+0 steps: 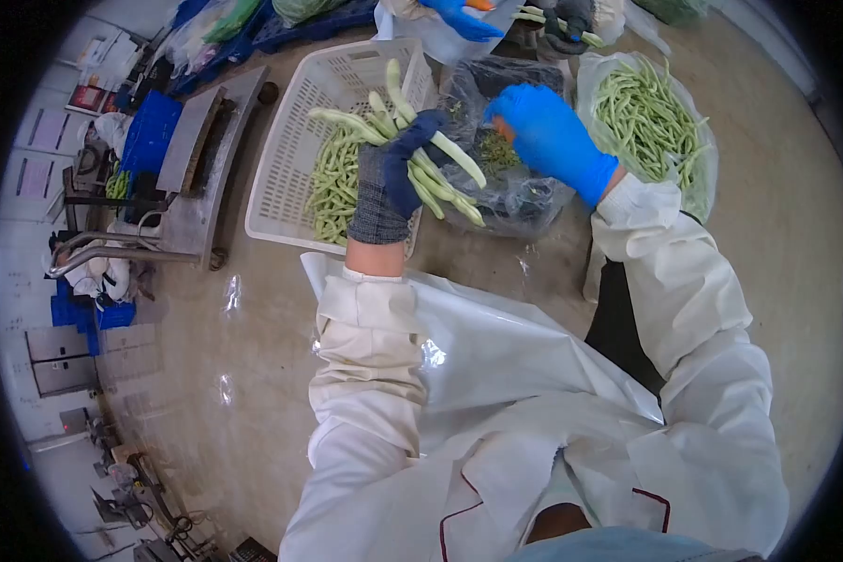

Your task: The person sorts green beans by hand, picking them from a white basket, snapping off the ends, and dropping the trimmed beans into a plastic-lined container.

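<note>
My left hand (405,164), in a dark knitted glove, is closed around a bunch of long green beans (450,187). Their ends stick out on both sides of the fist, above the right side of a white slatted crate (262,187). More green beans (335,183) lie inside that crate. In a bright blue glove, my right hand (553,136) is over a bin lined with clear plastic (525,211), which holds green scraps (496,150). Its fingers are curled, and a small orange-brown patch shows at them; what they hold, if anything, I cannot make out.
To the right stands a clear plastic bag full of green beans (651,122). Across from me are a co-worker's blue-gloved hand (468,19) and dark-gloved hand (569,28). A metal cart (197,187) stands at the left, with blue crates (150,131) beyond it.
</note>
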The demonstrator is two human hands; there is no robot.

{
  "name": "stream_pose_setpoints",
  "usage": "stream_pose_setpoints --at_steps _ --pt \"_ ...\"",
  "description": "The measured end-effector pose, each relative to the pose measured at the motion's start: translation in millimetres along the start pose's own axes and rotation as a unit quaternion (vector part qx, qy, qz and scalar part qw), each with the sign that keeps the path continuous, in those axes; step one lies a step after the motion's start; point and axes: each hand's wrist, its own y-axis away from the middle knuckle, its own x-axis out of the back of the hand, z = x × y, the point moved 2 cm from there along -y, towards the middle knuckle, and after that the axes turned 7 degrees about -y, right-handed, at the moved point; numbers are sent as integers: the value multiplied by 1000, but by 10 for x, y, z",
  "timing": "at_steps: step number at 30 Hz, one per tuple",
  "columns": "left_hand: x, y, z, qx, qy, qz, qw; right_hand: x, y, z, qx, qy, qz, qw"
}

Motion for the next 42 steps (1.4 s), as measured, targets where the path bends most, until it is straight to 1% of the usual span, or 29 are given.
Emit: stream_pose_setpoints --at_steps 3,5,6,9,12,14,15,16,17,18,19,21,24,27,30,33,34,36,37,39,40,42 --pt "3 45 -19 12 -22 -57 998 -50 58 276 -46 47 60 996" --pt "40 72 12 27 -32 -85 996 -67 79 480 -117 45 72 989" --pt "27 87 34 20 -40 -86 995 -44 86 525 -151 44 78 984" --pt "41 96 79 -1 -56 -86 995 23 109 611 -176 47 126 975" --pt "97 49 49 -11 -46 -93 995 -61 150 667 -187 26 138 972" --pt "41 76 75 -19 -17 -97 995 -53 148 596 -198 -27 104 974" --pt "48 71 63 -19 -11 -83 996 0 119 482 -203 -54 86 974" --pt "66 50 48 -20 -4 -70 997 43 86 371 -235 -122 32 964" --pt "96 18 31 -21 2 -55 998 82 52 247 -264 -189 -23 946" --pt "156 -48 0 -15 12 -66 998 76 41 140 -290 -255 -77 919" --pt "158 -67 1 -16 40 -66 997 18 56 53 -262 -342 -94 897" --pt "155 -94 -7 -16 95 -66 993 -87 98 -113 -202 -505 -124 830" --pt "145 -120 -21 -10 142 -61 988 -56 144 -257 -248 -583 -170 755" --pt "137 -137 -24 -22 139 -44 989 -49 123 -278 -280 -584 -169 743" --pt "131 -156 -29 -24 156 -37 987 -4 102 -299 -304 -550 -138 766" --pt "91 -100 -54 23 133 28 991 -100 85 -267 -293 -458 -99 833" --pt "101 -113 -80 32 140 -4 990 -92 83 -284 -266 -428 -84 860" --pt "57 -82 -63 36 152 -5 988 -81 101 -367 -210 -366 -53 905" --pt "32 -65 -48 38 157 -6 987 -96 112 -409 -162 -342 -47 924" --pt "88 -92 -89 27 89 -2 996 -146 146 -484 -65 -292 -36 953" --pt "109 -94 -104 21 56 1 998 -161 151 -507 -38 -273 -43 960" --pt "45 -29 -74 -18 -23 -14 999 -177 151 -549 18 -234 -59 970"
